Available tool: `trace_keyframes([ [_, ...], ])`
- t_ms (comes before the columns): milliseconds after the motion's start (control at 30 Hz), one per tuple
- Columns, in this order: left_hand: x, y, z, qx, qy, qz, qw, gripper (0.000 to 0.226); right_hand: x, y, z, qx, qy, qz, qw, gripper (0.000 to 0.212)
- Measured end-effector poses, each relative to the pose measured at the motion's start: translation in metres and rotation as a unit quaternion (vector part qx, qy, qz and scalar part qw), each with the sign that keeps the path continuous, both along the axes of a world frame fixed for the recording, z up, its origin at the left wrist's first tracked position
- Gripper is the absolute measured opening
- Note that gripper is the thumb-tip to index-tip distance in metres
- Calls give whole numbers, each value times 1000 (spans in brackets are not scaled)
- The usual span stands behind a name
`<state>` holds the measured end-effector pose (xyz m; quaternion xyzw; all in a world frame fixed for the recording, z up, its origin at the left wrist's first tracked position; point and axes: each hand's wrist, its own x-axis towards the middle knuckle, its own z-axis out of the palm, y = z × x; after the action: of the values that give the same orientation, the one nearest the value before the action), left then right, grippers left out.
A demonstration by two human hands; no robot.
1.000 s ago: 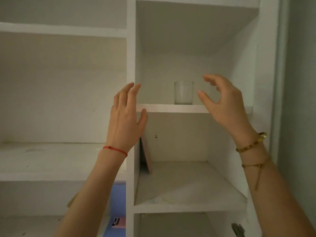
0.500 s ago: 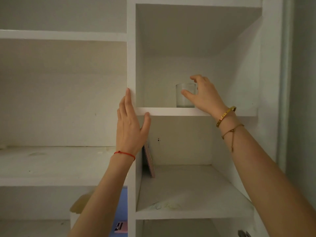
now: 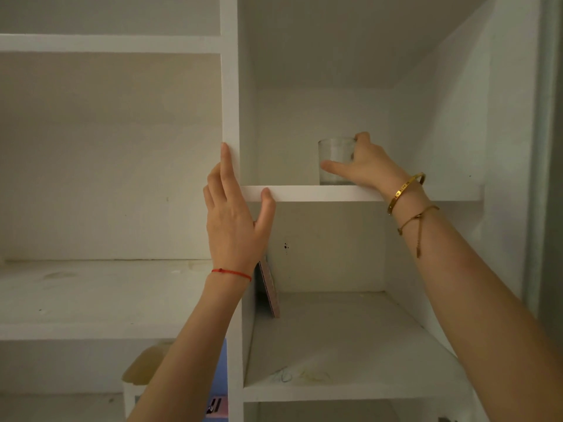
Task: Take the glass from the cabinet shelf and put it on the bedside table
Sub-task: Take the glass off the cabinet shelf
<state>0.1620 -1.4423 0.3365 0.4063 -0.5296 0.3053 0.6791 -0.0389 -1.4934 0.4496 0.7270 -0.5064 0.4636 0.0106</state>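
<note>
Both arms are raised, forearms bare. Left hand (image 3: 234, 220) is laid flat, fingers extended upward, thumb spread to the side; a red thread is worn at the wrist. Right hand (image 3: 365, 164) is curled in a grasp, thumb extended leftward; two bracelets are worn at the wrist.

**White shelving, clear glass, a few spots of colour**

The cabinet (image 3: 230, 86) is plain white, its shelf (image 3: 320, 192) edges brighter than the greyish, shadowed recesses. The glass (image 3: 333, 153) is clear and colourless, slightly cloudy. A thin red string (image 3: 231, 272) circles the left wrist; a gold bangle (image 3: 405, 190) and a brownish cord bracelet (image 3: 417, 217) sit on the right. A leaning board (image 3: 269, 287) looks pinkish, perhaps finely patterned. Lower down are a blue panel (image 3: 223, 370) and a tan patch (image 3: 146, 365).
</note>
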Motion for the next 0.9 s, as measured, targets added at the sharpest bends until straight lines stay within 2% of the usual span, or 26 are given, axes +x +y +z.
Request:
trace_keyframes([
  [233, 0, -1, 1, 0, -4, 9, 1000, 80, 3, -6, 3, 0, 3, -21, 1000, 79],
  [433, -1, 1, 2, 7, -3, 2, 1000, 80, 1, -2, 1, -11, -44, -8, 999, 84],
  [700, -2, 5, 1, 25, 3, -5, 1000, 80, -3, 28, 0, -106, -105, 15, 989, 80],
  [900, -4, 10, 2, 42, 6, -10, 999, 80, -10, 66, -3, -141, -130, 38, 981, 74],
])
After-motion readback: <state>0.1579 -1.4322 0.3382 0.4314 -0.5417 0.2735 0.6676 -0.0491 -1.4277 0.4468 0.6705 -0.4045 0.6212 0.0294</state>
